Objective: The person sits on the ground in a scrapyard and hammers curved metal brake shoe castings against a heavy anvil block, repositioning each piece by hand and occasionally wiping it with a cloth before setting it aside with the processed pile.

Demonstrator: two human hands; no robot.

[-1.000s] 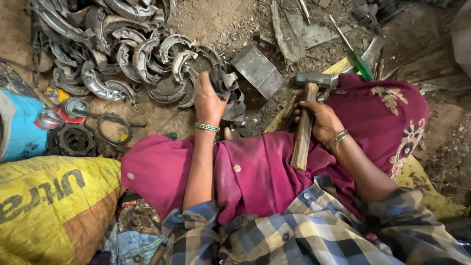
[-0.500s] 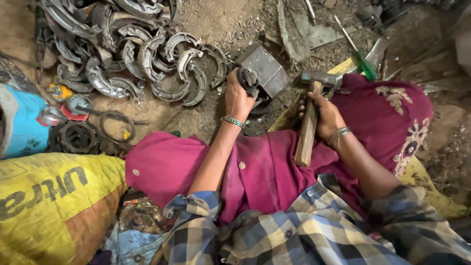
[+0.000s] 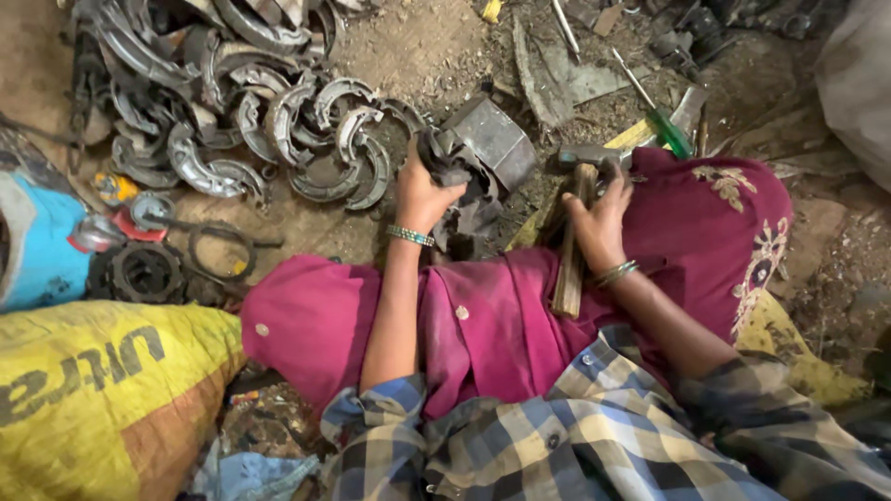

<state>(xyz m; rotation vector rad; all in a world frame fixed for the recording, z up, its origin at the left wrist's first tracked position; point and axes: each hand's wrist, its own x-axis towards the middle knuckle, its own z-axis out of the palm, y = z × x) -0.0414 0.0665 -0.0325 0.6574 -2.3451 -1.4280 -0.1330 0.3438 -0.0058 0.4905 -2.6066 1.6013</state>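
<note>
My left hand (image 3: 422,195) grips a dark curved metal brake shoe (image 3: 453,160) and holds it just in front of my knees, beside a grey metal block (image 3: 497,137). My right hand (image 3: 599,218) is closed around the wooden handle of a hammer (image 3: 574,237); its steel head (image 3: 587,158) points away from me, near the block. Both wrists wear bangles. My lap is covered in magenta cloth (image 3: 483,315).
A heap of curved brake shoes (image 3: 251,121) lies at the upper left on the dirt floor. A green-handled screwdriver (image 3: 654,107) rests beyond the hammer. A yellow sack (image 3: 102,399), a blue container (image 3: 42,241) and dark rings (image 3: 148,269) sit at my left.
My left hand has come away from the heap with a brake shoe and moved right toward the metal block. The hammer hand has barely shifted.
</note>
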